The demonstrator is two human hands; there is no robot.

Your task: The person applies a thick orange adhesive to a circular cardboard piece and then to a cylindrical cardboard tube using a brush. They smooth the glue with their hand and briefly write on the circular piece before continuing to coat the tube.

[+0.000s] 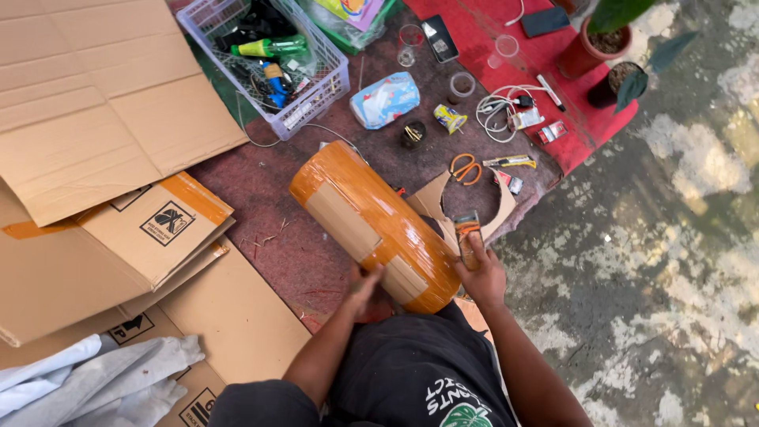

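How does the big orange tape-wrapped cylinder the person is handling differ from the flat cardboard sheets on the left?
The orange tape-wrapped cylinder is rounded and bulky; the flat brown cardboard sheets lie spread open. The cylinder looks glossy under orange tape, while the sheets are mostly bare and matte, with one orange strip. The left hand and right hand touch the cylinder; neither touches the sheets. Bare patches on the cylinder show the same plain brown as the sheets.

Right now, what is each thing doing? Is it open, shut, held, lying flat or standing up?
Cylinder: lying tilted, wrapped in orange tape, both hands on it.
Left hand: pressed on the cylinder's near end.
Right hand: gripping a tape roll.
Scissors: lying flat, untouched.
Basket: upright, full of tools.
Cardboard: flattened.
Cups: standing.
Cloth: crumpled.
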